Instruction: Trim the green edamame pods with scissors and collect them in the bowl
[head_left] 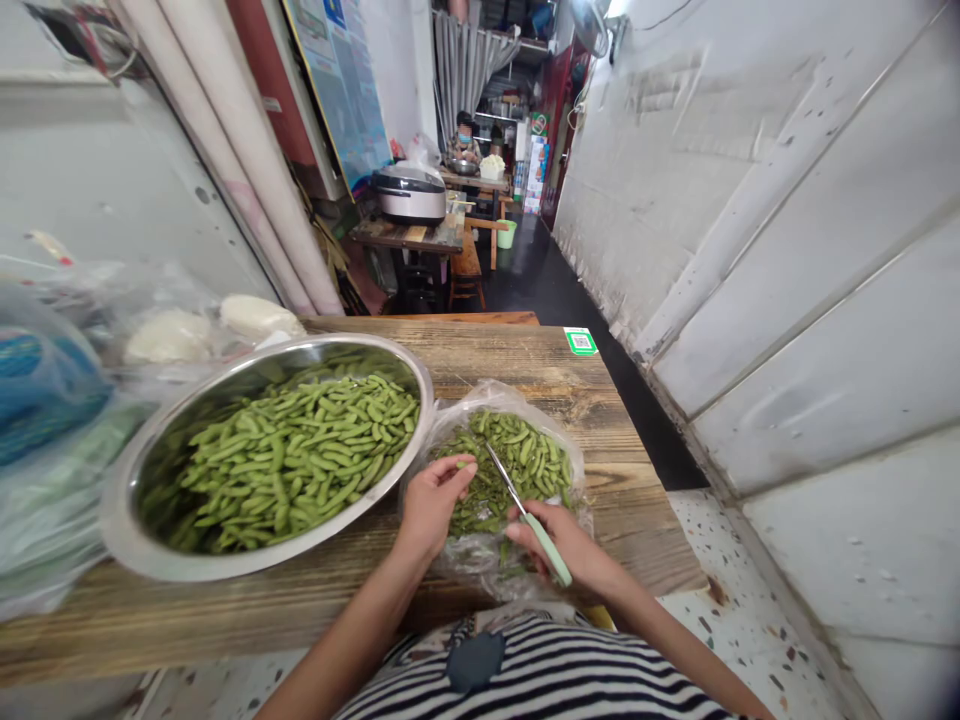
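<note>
The scissors point(546, 548) are held in the right hand point(570, 540), their green handle gripped and their blades angled over the pods point(536, 450) in the clear plastic bag point(576, 462). By the left hand point(429, 505), thumb and fingertips are pinched together on what appears to be 1 green pod point(461, 464), mostly hidden. The bag is set on the wooden counter point(622, 490), beside the steel basin point(425, 385) of pods.

The scissors can be judged light and rigid, best held by the handle, away from the blades. Each pod should be light, slightly springy and easily bruised, so it is best pinched gently at the middle; the bag will be limp.

On the counter, 1 green-and-white sticker point(580, 342) with a QR code is seen; its writing and that on the blue poster point(341, 75) cannot be read.
</note>
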